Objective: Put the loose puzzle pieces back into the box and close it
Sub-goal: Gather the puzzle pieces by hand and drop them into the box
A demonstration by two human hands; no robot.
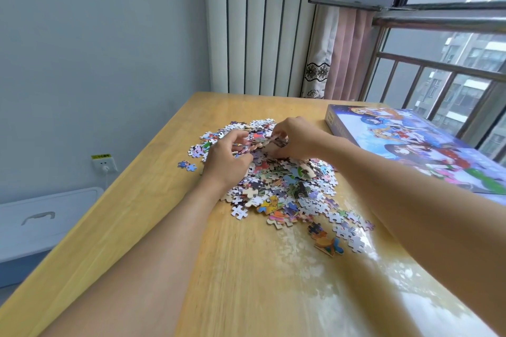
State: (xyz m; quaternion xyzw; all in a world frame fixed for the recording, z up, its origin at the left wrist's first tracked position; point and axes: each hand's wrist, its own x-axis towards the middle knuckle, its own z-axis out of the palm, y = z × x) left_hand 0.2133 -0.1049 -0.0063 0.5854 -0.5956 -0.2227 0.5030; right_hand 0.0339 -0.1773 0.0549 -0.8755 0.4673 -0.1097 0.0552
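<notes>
The left hand (228, 156) and the right hand (294, 139) are both lowered into the far part of a pile of puzzle pieces (276, 180) on a wooden table (246, 282). The left hand's fingers are curled around a bunch of pieces. The right hand's fingers are likewise curled, pinching a clump of pieces directly beside the left fingertips. The two hands are close together, nearly touching. Most of the pile lies beneath and on the near side of both hands. A small pair of blue pieces (187, 166) sits apart, just to the left of the left hand. Stray pieces trail off on the near side of the right forearm. The puzzle box (410, 142), with its lid on, lies flat to the right of the right hand, next to the window railing (438, 68).
</notes>
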